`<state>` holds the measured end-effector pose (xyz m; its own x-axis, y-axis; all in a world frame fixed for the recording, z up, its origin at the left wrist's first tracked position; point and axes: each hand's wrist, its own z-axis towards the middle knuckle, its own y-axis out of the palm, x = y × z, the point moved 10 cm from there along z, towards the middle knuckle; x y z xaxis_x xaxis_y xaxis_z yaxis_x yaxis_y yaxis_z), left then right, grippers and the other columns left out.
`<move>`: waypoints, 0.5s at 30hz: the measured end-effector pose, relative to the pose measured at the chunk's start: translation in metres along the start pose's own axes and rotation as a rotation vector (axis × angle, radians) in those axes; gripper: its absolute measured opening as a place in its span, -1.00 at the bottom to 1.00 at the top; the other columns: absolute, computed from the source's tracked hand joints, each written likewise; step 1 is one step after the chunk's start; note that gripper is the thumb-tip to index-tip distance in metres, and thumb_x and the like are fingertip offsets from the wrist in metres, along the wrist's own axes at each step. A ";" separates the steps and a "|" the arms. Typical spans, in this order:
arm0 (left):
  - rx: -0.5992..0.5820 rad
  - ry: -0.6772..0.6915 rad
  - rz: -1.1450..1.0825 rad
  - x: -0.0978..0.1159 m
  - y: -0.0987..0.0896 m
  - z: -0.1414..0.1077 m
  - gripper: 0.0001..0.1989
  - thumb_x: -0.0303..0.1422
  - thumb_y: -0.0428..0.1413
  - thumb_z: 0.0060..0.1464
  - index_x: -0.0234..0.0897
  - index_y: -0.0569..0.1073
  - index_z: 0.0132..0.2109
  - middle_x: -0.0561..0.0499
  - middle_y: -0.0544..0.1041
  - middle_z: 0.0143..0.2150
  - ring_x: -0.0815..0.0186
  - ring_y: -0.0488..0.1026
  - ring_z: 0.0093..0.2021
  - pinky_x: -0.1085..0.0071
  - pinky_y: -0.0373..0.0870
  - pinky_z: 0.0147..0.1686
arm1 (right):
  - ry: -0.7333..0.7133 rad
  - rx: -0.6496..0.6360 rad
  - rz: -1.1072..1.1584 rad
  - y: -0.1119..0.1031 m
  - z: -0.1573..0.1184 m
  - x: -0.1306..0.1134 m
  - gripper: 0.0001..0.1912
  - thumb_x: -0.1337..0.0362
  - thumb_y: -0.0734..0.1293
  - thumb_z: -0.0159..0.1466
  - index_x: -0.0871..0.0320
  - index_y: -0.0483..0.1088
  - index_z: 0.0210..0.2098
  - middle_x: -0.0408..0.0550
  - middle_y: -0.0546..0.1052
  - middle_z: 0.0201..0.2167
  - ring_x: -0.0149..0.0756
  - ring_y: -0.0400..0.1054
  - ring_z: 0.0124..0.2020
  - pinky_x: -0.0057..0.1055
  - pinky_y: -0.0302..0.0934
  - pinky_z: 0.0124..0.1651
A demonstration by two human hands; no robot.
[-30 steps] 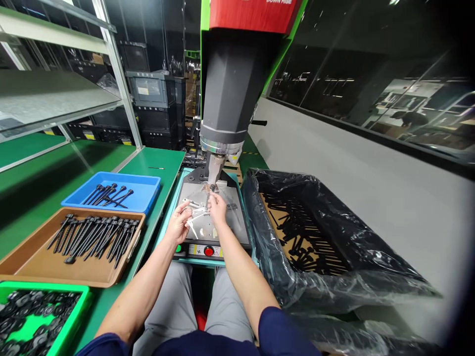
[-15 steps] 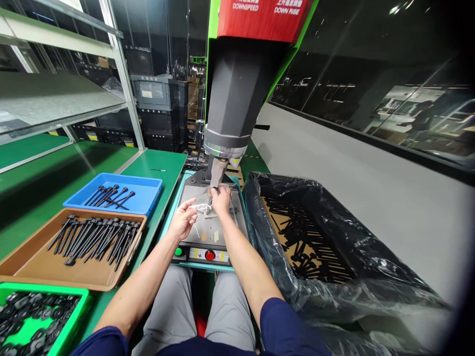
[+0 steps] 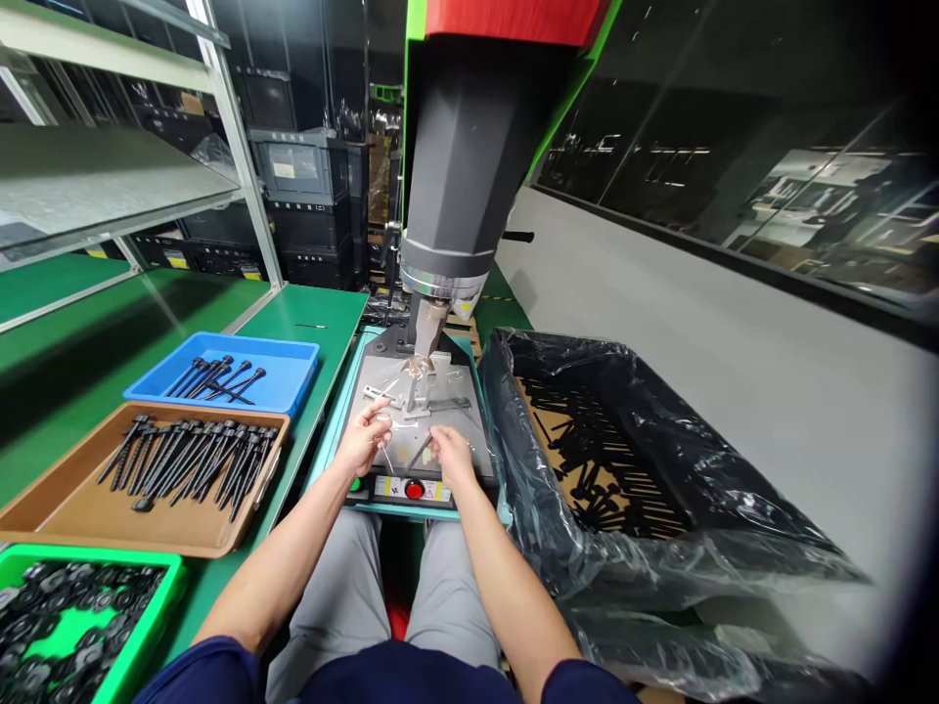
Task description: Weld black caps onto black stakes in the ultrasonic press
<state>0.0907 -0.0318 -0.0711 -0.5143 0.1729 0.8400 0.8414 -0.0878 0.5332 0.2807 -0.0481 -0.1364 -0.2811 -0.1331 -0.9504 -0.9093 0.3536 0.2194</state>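
My left hand [image 3: 362, 442] is over the left side of the metal base plate [image 3: 374, 376], thumb and fingers pinched on a thin white stick [image 3: 388, 457] that points down. My right hand [image 3: 452, 456] is closed on a slim dark rod [image 3: 420, 453], which slants down to the left above the plate's front. Beyond both hands stands a small metal fixture [image 3: 417, 403], under the tip of the press's horn [image 3: 428, 330]. Clear film or guards around the fixture blur its details.
Black stemmed parts lie in a blue tray [image 3: 297, 376] and a brown tray [image 3: 183, 528] at left; a green tray [image 3: 170, 587] holds black rings. At right stands a bin lined with black plastic [image 3: 528, 489], holding more black parts. A red button [image 3: 415, 490] faces me.
My right hand has drawn back from the fixture toward me, now with the dark rod showing in its fingers. My left hand stays nearly in place. The view has tilted slightly downward.
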 end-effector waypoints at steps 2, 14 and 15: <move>0.012 -0.011 0.064 -0.003 -0.006 -0.005 -0.30 -0.40 0.34 -0.20 -0.24 0.35 0.15 0.11 0.40 -0.36 0.52 0.39 -0.56 0.62 0.10 -0.67 | 0.089 -0.084 0.014 -0.001 -0.023 0.027 -0.60 0.04 0.49 -0.09 0.21 0.46 -0.39 -0.09 0.51 -0.48 -0.44 0.29 -0.56 -0.57 0.05 -0.60; 0.185 0.173 0.493 0.009 -0.051 -0.085 -0.63 -0.44 0.32 -0.18 -0.30 0.56 -0.13 -0.11 0.56 -0.22 0.29 0.50 -0.24 0.41 0.42 -0.21 | -0.234 -0.433 -0.084 0.039 -0.118 -0.024 -0.62 0.17 0.55 -0.04 0.12 0.45 -0.26 -0.14 0.49 -0.40 -0.33 0.37 -0.39 -0.39 0.32 -0.31; 0.086 0.161 0.507 0.008 -0.034 -0.090 -0.65 -0.45 0.32 -0.18 -0.29 0.57 -0.15 -0.13 0.57 -0.20 0.25 0.50 -0.19 0.38 0.42 -0.18 | -0.304 -0.424 -0.093 0.043 -0.118 -0.038 -0.62 0.18 0.54 -0.03 0.11 0.44 -0.25 -0.14 0.49 -0.38 -0.32 0.37 -0.37 -0.37 0.33 -0.27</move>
<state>0.0430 -0.1162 -0.0737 -0.0531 -0.0237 0.9983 0.9979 -0.0389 0.0521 0.2164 -0.1374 -0.0651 -0.1492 0.1512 -0.9772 -0.9881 -0.0606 0.1415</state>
